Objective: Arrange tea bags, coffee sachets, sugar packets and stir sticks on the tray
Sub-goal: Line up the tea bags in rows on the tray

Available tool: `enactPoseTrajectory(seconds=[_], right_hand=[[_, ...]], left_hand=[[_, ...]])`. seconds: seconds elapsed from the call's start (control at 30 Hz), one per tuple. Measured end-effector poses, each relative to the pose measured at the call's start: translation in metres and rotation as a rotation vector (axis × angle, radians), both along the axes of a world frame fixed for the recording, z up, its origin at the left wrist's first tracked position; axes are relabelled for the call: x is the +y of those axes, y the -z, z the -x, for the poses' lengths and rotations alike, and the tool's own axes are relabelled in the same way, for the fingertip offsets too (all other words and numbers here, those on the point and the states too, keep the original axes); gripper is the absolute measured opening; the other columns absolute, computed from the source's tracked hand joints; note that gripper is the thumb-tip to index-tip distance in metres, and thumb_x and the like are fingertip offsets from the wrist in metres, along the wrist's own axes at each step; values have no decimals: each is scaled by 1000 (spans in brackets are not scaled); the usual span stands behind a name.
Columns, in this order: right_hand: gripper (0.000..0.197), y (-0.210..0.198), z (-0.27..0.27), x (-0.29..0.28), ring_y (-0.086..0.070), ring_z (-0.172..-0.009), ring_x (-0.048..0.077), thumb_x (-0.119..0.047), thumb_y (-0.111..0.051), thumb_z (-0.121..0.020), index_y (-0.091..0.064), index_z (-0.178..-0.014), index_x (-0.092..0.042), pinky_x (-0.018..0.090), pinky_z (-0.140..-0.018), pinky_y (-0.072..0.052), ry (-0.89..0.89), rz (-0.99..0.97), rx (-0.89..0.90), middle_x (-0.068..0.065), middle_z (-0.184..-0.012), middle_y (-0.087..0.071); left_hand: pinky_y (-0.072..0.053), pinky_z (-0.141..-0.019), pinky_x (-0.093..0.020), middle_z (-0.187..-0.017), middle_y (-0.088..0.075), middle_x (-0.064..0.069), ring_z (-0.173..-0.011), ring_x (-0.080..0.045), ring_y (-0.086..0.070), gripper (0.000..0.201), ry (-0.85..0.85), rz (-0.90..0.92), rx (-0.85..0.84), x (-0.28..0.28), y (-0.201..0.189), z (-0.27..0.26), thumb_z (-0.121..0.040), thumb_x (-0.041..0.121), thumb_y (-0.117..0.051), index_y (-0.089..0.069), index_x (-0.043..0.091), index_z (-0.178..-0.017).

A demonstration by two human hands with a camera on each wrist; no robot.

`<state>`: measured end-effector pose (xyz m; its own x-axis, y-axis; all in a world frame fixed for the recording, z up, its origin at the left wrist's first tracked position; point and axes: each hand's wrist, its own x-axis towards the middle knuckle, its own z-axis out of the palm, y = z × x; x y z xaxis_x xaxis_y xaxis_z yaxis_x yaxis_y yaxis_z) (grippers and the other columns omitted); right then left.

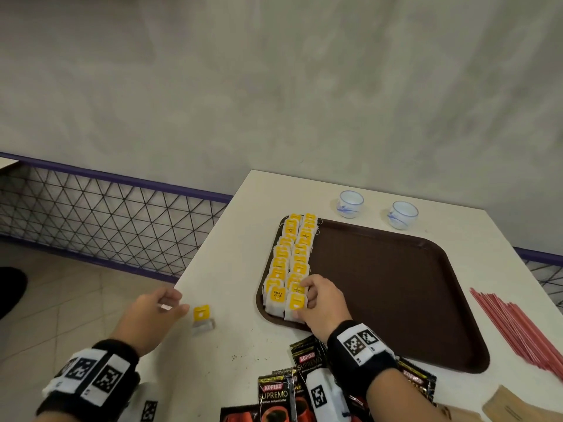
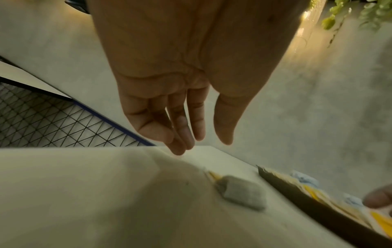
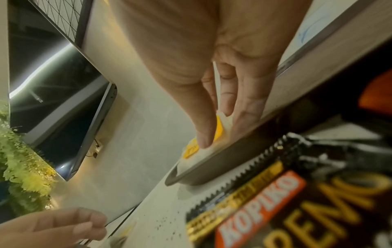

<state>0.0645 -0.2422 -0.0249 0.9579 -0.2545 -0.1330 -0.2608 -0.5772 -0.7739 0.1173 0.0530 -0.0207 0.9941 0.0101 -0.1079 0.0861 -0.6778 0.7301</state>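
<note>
A brown tray (image 1: pixel 390 287) lies on the white table (image 1: pixel 231 257). Two columns of yellow-tagged tea bags (image 1: pixel 289 254) fill its left side. My right hand (image 1: pixel 304 295) pinches the nearest tea bag (image 1: pixel 296 303) of the right column; in the right wrist view the thumb (image 3: pixel 203 134) sits on its yellow tag (image 3: pixel 219 129) just inside the tray rim (image 3: pixel 212 171). My left hand (image 1: pixel 175 303) hovers empty with relaxed fingers (image 2: pixel 197 130), just left of a loose tea bag (image 1: pixel 202 318) lying on the table. The loose tea bag (image 2: pixel 241 193) lies below that hand.
Black Kopiko coffee sachets (image 1: pixel 274 394) lie at the table's near edge under my right wrist. Red stir sticks (image 1: pixel 518 327) lie right of the tray, brown packets (image 1: pixel 511 406) at the near right. Two small cups (image 1: pixel 350 204) stand behind the tray. A mesh railing (image 1: pixel 106 214) runs on the left.
</note>
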Motion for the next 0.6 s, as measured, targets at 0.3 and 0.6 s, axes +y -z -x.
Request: enactPoseTrajectory(seconds=[0.3,0.6], right_hand=[[59,-9,-3,11,-47,-94,9,-6,-77,-76,-48,-124,-23,16,-78,-41,-27,151,64,-4,-113,-44],[58,-42,20,-10,-53,-85,8,-20,-77,-80,-45,-127,-27,14,-68,-41,19,-18,-55,-6,-98,-51]], left_hand=[[-42,-79,-24,-98,-52,3,-85,-15,-51,45,166,-222,84,-31,21,-7,-75,28,-77,-57,18,-115],[-38,-64,-23,-84,-54,5,-76,-13,-47,37,315,-332,173,-32,5,-11,-71,20,-77,-42,28,-66]])
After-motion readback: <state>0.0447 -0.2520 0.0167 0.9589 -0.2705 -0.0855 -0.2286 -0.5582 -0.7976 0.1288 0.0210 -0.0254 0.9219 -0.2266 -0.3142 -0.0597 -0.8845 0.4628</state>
